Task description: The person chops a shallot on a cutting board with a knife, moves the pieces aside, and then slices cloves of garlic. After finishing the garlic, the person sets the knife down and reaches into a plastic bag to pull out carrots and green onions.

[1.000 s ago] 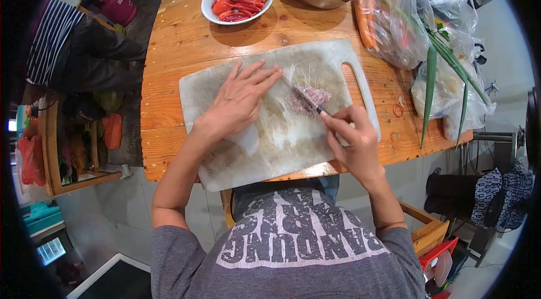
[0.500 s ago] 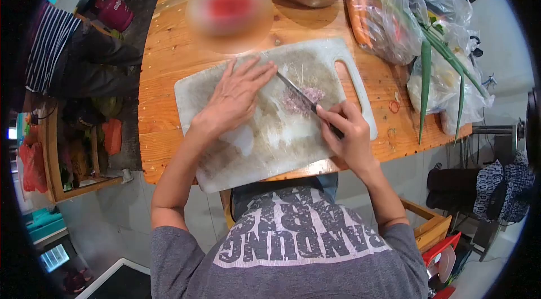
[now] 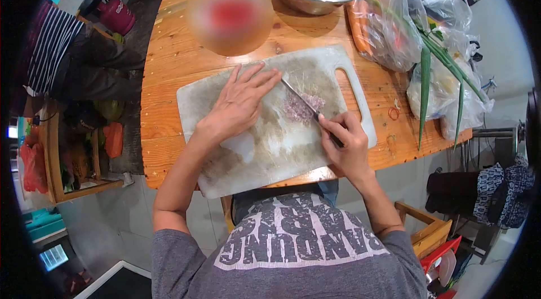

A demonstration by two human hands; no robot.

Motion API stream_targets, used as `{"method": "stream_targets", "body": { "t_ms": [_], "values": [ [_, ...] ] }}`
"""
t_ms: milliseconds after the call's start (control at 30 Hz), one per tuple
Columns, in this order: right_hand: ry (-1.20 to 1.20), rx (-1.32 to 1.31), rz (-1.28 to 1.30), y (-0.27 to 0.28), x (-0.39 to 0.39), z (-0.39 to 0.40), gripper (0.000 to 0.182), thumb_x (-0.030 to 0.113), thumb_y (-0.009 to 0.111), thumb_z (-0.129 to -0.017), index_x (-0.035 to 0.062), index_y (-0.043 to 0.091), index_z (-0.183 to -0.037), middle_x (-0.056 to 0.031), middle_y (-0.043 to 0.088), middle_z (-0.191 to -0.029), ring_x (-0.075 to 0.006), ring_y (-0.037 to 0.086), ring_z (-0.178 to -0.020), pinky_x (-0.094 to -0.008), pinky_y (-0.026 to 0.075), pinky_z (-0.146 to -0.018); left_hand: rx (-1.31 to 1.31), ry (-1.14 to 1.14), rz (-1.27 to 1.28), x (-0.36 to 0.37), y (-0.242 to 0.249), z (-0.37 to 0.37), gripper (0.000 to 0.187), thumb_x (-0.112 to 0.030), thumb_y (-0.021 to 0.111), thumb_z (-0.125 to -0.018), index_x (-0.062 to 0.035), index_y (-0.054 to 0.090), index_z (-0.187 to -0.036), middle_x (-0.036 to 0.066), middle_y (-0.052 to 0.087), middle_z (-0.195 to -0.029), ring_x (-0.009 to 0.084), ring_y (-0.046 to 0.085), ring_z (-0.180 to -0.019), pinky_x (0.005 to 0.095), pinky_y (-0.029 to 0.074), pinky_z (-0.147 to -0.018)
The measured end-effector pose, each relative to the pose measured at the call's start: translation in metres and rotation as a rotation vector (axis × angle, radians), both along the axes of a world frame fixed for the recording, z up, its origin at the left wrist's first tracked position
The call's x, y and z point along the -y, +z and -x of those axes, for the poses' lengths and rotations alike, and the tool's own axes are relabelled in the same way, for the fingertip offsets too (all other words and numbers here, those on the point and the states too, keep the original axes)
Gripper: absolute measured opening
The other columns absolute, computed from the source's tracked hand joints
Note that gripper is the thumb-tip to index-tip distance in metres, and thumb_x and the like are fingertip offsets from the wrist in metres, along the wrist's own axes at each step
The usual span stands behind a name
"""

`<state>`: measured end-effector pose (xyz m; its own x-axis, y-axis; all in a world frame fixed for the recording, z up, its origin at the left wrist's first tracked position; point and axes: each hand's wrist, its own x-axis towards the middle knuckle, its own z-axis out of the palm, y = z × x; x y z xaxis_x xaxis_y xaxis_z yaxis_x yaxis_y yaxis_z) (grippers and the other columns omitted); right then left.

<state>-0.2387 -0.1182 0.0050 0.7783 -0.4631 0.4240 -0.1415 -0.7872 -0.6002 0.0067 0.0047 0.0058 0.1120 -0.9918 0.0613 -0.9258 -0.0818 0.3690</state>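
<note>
A knife (image 3: 299, 96) is held in the right hand (image 3: 350, 144), fingers closed on its handle, over chopped bits (image 3: 295, 111); its tip is apparently steadied by the spread-fingered left hand (image 3: 238, 102).

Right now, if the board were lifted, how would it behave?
The board looks flat and slab-like, so probably stiff. Its breadth suggests some weight. Tilting it would likely send the loose chopped heap sliding.

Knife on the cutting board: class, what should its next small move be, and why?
Probably a short rocking chop, pivoting near the tip: the right hand grips the knife by its handle, the blade crosses the finely chopped purplish pile, and the left hand's fingertips are close to the tip.
</note>
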Motion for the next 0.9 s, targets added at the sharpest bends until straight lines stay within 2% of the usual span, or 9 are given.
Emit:
{"method": "stream_targets", "body": {
  "t_ms": [267, 367, 567, 667, 800, 900],
  "values": [
    [0.017, -0.017, 0.023, 0.017, -0.006, 0.001, 0.039, -0.008, 0.074, -0.072, 0.0012, 0.073, -0.110, -0.0107, 0.056, -0.086, -0.0271, 0.058, -0.079, -0.0377, 0.049, -0.070, -0.011, -0.028, -0.005, -0.003, 0.002, 0.001, 0.077, 0.006, 0.051, -0.079, -0.0107, 0.043, -0.153, 0.007, 0.043, -0.156, 0.0320, 0.030, -0.149, 0.0558, 0.015, -0.126],
    [-0.011, -0.019, 0.019, -0.003, -0.015, 0.004, 0.039, -0.008, 0.074, -0.072, 0.0013, 0.073, -0.110, -0.0104, 0.057, -0.086, -0.0270, 0.057, -0.078, -0.0374, 0.048, -0.069, -0.027, -0.011, 0.007, -0.007, -0.004, 0.003, 0.076, 0.006, 0.051, -0.079, -0.0102, 0.043, -0.153, 0.007, 0.044, -0.155, 0.0319, 0.030, -0.150, 0.0555, 0.015, -0.126],
    [0.013, 0.000, 0.032, 0.008, -0.018, -0.001, 0.039, -0.008, 0.074, -0.073, 0.0021, 0.073, -0.110, -0.0101, 0.057, -0.086, -0.0264, 0.057, -0.077, -0.0370, 0.048, -0.067, 0.010, -0.022, -0.001, -0.012, -0.003, -0.001, 0.076, 0.007, 0.051, -0.079, -0.0104, 0.043, -0.153, 0.007, 0.044, -0.155, 0.0322, 0.030, -0.149, 0.0555, 0.015, -0.126],
    [-0.008, 0.010, -0.013, -0.004, -0.009, 0.001, 0.038, -0.008, 0.074, -0.073, 0.0021, 0.074, -0.109, -0.0100, 0.057, -0.085, -0.0259, 0.057, -0.077, -0.0363, 0.048, -0.067, -0.002, -0.017, 0.002, -0.014, 0.000, -0.002, 0.077, 0.008, 0.051, -0.079, -0.0099, 0.042, -0.153, 0.007, 0.044, -0.156, 0.0325, 0.030, -0.149, 0.0556, 0.015, -0.126],
    [-0.039, 0.022, 0.016, 0.020, -0.002, -0.002, 0.036, -0.008, 0.074, -0.073, 0.0011, 0.074, -0.107, -0.0098, 0.058, -0.082, -0.0259, 0.058, -0.075, -0.0362, 0.048, -0.066, 0.024, -0.037, 0.046, -0.001, 0.000, 0.000, 0.077, 0.008, 0.051, -0.080, -0.0105, 0.040, -0.154, 0.008, 0.042, -0.156, 0.0328, 0.030, -0.150, 0.0562, 0.015, -0.126],
    [-0.053, 0.051, 0.005, 0.003, 0.000, -0.003, 0.033, -0.007, 0.074, -0.073, 0.0019, 0.074, -0.105, -0.0099, 0.058, -0.082, -0.0247, 0.058, -0.074, -0.0366, 0.048, -0.065, 0.014, -0.059, 0.034, 0.009, -0.003, -0.003, 0.077, 0.007, 0.051, -0.081, -0.0105, 0.039, -0.155, 0.009, 0.042, -0.156, 0.0328, 0.029, -0.150, 0.0566, 0.014, -0.126]
  ]
}}
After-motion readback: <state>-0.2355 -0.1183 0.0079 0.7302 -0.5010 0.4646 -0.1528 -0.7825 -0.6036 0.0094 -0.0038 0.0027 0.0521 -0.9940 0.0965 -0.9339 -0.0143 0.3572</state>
